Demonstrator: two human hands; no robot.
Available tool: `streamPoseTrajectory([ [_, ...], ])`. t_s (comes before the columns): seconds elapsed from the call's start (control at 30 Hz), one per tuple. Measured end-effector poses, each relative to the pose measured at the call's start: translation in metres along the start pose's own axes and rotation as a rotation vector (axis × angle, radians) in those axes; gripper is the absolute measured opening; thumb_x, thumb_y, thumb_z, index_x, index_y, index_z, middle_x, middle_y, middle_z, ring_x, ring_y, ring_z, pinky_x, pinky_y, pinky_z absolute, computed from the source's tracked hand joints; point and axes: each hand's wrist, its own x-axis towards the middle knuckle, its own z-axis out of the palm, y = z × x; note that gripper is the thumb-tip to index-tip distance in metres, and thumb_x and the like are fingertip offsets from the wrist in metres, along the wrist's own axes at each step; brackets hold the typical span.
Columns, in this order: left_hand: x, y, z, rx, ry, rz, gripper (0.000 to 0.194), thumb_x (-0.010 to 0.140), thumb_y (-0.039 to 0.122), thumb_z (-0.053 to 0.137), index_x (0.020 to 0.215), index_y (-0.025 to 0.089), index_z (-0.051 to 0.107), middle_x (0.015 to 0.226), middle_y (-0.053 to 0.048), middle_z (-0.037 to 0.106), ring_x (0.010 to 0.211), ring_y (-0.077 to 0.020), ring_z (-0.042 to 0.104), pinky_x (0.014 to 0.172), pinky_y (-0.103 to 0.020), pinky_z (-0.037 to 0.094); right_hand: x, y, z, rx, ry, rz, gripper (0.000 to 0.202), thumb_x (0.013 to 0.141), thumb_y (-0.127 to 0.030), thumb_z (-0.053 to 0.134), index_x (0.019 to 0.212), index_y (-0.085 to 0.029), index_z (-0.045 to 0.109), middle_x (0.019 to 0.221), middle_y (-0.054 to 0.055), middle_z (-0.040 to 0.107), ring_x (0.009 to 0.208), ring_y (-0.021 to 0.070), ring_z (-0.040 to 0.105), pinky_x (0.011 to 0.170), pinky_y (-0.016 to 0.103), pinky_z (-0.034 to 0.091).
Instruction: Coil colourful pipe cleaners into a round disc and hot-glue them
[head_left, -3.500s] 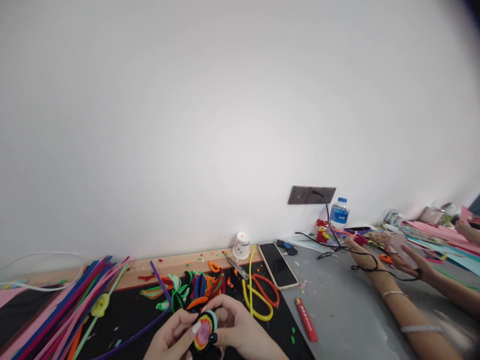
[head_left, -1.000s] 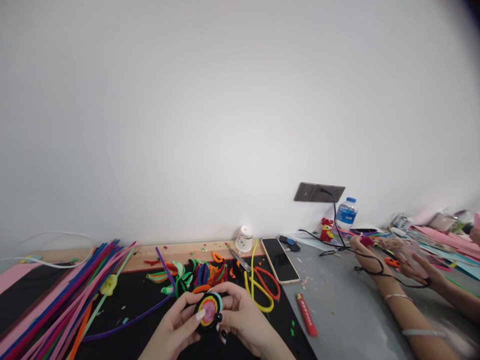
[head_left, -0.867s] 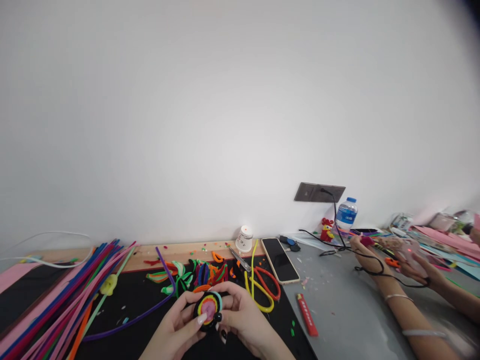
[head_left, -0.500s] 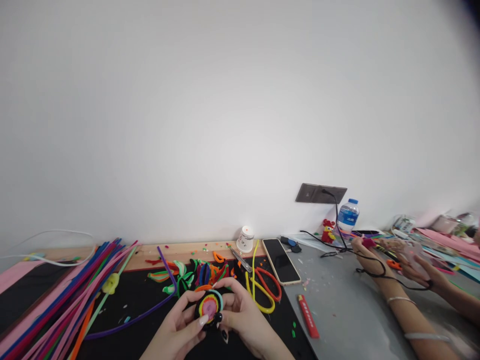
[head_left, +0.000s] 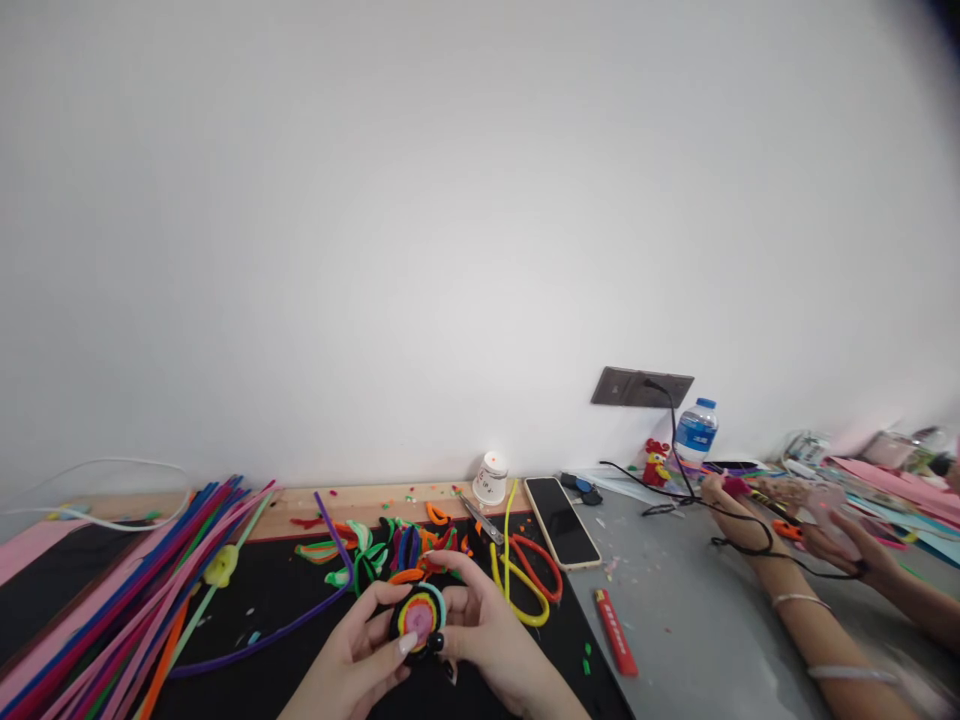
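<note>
Between my two hands is a round coil of pipe cleaners [head_left: 418, 618], pink in the middle with yellow, orange and black rings and a light blue strand along its right edge. My left hand [head_left: 358, 640] grips the coil's left side, thumb on its front. My right hand [head_left: 480, 625] pinches the right edge with the thumb, its index finger raised over the top. Just behind the coil lies a pile of bent pipe cleaners [head_left: 367, 553] in green, orange and other colours. A purple pipe cleaner [head_left: 277, 635] curves across the black mat [head_left: 300, 685] left of my hands.
A bundle of long pipe cleaners [head_left: 157, 600] lies at left. Scissors [head_left: 536, 568], a yellow pipe cleaner [head_left: 532, 612], a phone [head_left: 562, 522], a paper cup [head_left: 491, 478] and a red box [head_left: 616, 632] lie right. Another person's arms [head_left: 799, 600] work at far right near a cable [head_left: 757, 525].
My right index finger has lifted slightly off the coil's top edge. The coil stays held in both hands in nearly the same place.
</note>
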Motion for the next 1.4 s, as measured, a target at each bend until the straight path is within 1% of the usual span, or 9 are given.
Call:
streamPoseTrajectory([
  [0.27,-0.002,0.0036,0.0029,-0.001,-0.001,-0.021,0.037,0.052,0.03,0.086,0.079,0.023,0.062,0.076,-0.002,0.076,0.062,-0.0124,0.062,0.056,-0.02,0.043,-0.0007,-0.0004,0.0005,0.006,0.006,-0.018,0.064,0.056,-0.017,0.081,0.115,-0.019,0.057,0.068,-0.003,0.058,0.048,0.0062,0.048,0.04,0.015,0.038],
  [0.43,-0.004,0.0068,0.0052,-0.035,-0.001,-0.022,0.039,0.049,0.029,0.086,0.079,0.022,0.063,0.078,-0.004,0.075,0.07,-0.018,0.065,0.066,-0.029,0.047,-0.0012,-0.0007,0.0018,0.003,-0.029,-0.049,0.052,0.058,-0.019,0.08,0.107,-0.019,0.064,0.073,-0.001,0.059,0.054,0.007,0.049,0.046,0.017,0.039],
  [0.57,-0.0031,0.0055,0.0045,-0.058,-0.007,-0.01,0.036,0.05,0.026,0.086,0.078,0.02,0.063,0.078,-0.005,0.075,0.07,-0.0192,0.065,0.068,-0.031,0.047,-0.0006,-0.0009,0.0025,0.01,-0.03,-0.053,0.05,0.057,-0.02,0.08,0.105,-0.02,0.066,0.073,0.001,0.062,0.058,0.0092,0.052,0.051,0.019,0.039],
  [0.7,-0.0016,0.003,0.0013,-0.082,-0.019,-0.039,0.036,0.051,0.024,0.086,0.078,0.021,0.063,0.078,-0.004,0.075,0.07,-0.0182,0.065,0.066,-0.029,0.046,-0.0008,-0.0003,0.0023,0.013,-0.036,-0.05,0.05,0.057,-0.02,0.081,0.104,-0.019,0.066,0.076,0.001,0.064,0.063,0.0105,0.054,0.054,0.019,0.038],
  [0.83,-0.0004,0.0009,-0.0029,-0.105,-0.053,-0.052,0.037,0.052,0.023,0.086,0.08,0.021,0.062,0.079,-0.004,0.075,0.071,-0.0172,0.065,0.067,-0.029,0.046,-0.0022,-0.0011,0.0026,0.023,-0.041,-0.038,0.049,0.058,-0.021,0.08,0.105,-0.018,0.065,0.078,0.002,0.064,0.062,0.0091,0.053,0.053,0.018,0.037],
  [0.97,-0.0006,0.0011,-0.004,-0.108,-0.073,-0.05,0.037,0.052,0.023,0.086,0.08,0.021,0.062,0.08,-0.005,0.075,0.072,-0.0182,0.066,0.068,-0.03,0.047,-0.0024,-0.0023,0.0031,0.029,-0.049,-0.033,0.05,0.058,-0.022,0.08,0.105,-0.017,0.065,0.077,0.002,0.063,0.059,0.0081,0.051,0.05,0.018,0.036],
  [1.07,-0.0021,0.0032,-0.0023,-0.085,-0.052,-0.067,0.037,0.052,0.023,0.086,0.08,0.021,0.063,0.08,-0.004,0.075,0.072,-0.0184,0.067,0.068,-0.029,0.047,-0.0023,-0.003,0.0033,0.025,-0.045,-0.02,0.051,0.057,-0.022,0.081,0.105,-0.017,0.065,0.075,0.001,0.062,0.056,0.0073,0.049,0.05,0.018,0.036],
  [1.27,-0.006,0.0067,0.0009,-0.029,0.001,-0.095,0.038,0.051,0.024,0.086,0.081,0.022,0.063,0.079,-0.003,0.075,0.071,-0.0189,0.067,0.066,-0.028,0.047,-0.0038,-0.004,0.004,0.033,-0.055,-0.021,0.049,0.057,-0.023,0.081,0.104,-0.017,0.065,0.074,0.001,0.062,0.056,0.0073,0.048,0.05,0.018,0.035],
  [1.4,-0.0069,0.0076,0.0021,-0.033,0.014,-0.102,0.038,0.049,0.024,0.086,0.08,0.022,0.063,0.079,-0.003,0.074,0.072,-0.0207,0.067,0.068,-0.031,0.047,-0.0041,-0.0035,0.0038,0.032,-0.053,-0.021,0.049,0.058,-0.022,0.081,0.104,-0.017,0.065,0.073,0.001,0.062,0.055,0.0071,0.048,0.05,0.018,0.035],
])
